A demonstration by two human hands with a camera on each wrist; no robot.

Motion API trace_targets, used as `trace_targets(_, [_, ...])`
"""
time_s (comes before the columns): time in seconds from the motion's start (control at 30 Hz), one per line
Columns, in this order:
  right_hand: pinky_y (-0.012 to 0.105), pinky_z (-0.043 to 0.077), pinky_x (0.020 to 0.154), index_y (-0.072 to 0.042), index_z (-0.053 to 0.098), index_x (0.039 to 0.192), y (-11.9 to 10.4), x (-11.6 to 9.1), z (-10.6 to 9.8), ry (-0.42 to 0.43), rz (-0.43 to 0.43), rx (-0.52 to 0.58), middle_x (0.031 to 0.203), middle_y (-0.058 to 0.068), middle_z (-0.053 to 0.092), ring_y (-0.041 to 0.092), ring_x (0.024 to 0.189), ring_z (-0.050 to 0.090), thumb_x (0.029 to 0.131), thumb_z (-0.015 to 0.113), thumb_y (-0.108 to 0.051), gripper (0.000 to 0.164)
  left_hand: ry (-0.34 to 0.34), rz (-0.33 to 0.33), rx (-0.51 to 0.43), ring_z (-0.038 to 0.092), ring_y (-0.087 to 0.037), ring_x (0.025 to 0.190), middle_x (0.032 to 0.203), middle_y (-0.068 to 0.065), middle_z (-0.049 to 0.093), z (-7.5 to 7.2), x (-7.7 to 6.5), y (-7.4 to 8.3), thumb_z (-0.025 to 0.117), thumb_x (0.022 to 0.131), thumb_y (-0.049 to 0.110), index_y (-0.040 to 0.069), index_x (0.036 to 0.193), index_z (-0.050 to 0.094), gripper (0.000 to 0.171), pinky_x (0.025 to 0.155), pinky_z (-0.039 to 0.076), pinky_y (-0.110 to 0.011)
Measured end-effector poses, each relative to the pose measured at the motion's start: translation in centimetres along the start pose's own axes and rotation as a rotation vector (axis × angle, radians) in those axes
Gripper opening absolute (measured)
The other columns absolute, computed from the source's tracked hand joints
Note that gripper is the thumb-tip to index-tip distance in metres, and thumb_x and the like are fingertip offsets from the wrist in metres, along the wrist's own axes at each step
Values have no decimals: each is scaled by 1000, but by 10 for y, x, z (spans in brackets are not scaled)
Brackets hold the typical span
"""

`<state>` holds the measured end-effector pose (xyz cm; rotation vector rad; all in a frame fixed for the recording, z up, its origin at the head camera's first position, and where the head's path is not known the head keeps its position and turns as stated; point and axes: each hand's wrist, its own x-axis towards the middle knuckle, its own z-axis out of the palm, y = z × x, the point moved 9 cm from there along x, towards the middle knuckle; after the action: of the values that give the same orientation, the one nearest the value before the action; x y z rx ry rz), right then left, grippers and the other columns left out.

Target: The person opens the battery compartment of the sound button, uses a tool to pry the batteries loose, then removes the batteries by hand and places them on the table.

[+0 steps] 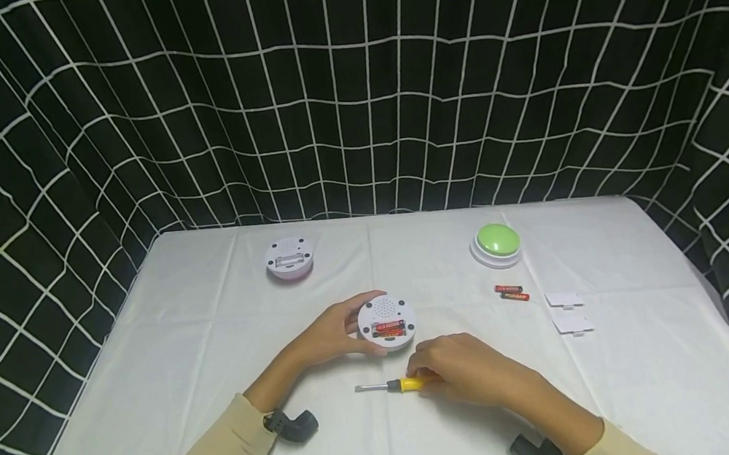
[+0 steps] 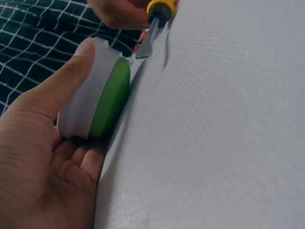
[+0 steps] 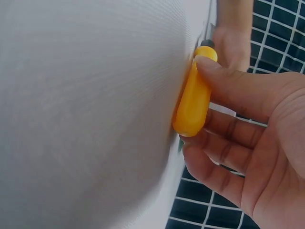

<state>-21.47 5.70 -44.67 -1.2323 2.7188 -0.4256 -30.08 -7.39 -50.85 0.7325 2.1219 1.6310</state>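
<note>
My left hand (image 1: 328, 333) holds a round white push-button buzzer (image 1: 384, 306) upside down, thumb on its near side and fingers around the far side. Red batteries (image 1: 389, 329) lie in its uncovered compartment, facing up. In the left wrist view the buzzer's green dome (image 2: 112, 98) faces the tablecloth. Just to the right and nearer, my right hand (image 1: 464, 370) pinches the yellow handle of a flat-blade screwdriver (image 1: 411, 384) between thumb and fingers. The blade points left, low over the cloth. In the right wrist view the thumb presses on the handle (image 3: 194, 100).
Back left, another upturned buzzer (image 1: 289, 258) shows a vacant battery slot. A green-topped buzzer (image 1: 496, 245) stands upright at the back right. Two loose red batteries (image 1: 512, 294) and two white battery covers (image 1: 571, 323) lie right of my hands on the white tablecloth (image 1: 173, 363).
</note>
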Motion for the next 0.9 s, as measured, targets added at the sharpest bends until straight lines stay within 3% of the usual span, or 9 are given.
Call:
trace_targets(0.37, [23, 47, 64, -21, 76, 95, 1, 0, 0, 9, -6, -1, 76, -17, 58, 1, 67, 47, 82, 85, -18, 16, 0, 6, 11, 51, -14, 137, 155, 1, 48, -1, -1, 0, 92, 75, 17, 21, 156, 40, 96, 110, 45, -25])
trace_targets(0.67, [28, 56, 70, -21, 77, 94, 1, 0, -1, 42, -16, -12, 85, -15, 68, 1, 74, 58, 88, 78, -18, 6, -3, 1, -6, 51, -14, 137, 154, 2, 48, 0, -1, 1, 92, 75, 15, 22, 155, 41, 95, 110, 45, -24])
trace_targets(0.9, [30, 57, 71, -20, 77, 95, 3, 0, -3, 40, 7, -24, 87, -14, 69, 2, 76, 59, 89, 76, -13, 9, -1, 4, -7, 50, -15, 137, 155, 0, 47, 0, 0, 0, 91, 75, 15, 19, 156, 40, 95, 110, 44, -24])
